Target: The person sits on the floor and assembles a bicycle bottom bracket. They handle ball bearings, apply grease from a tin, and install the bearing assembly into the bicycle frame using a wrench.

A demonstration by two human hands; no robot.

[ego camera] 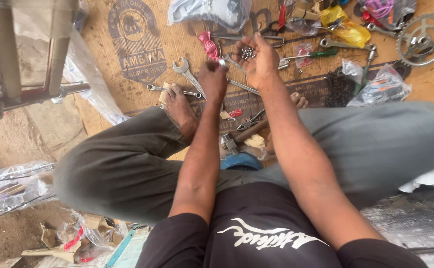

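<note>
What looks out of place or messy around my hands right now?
Nothing looks broken or spilled, but tools lie scattered loose on the cardboard sheet: a spanner, a screwdriver, a hammer by your foot. Your right hand cups small steel balls, uncontained, which could roll off. Your left hand pinches a small metal part.

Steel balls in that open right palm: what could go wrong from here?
The small steel balls lie loose in the cupped right hand; a tilt could spill them among the wrenches and plastic bags on the cardboard. The left hand pinches a small metal part; it could drop too.
</note>
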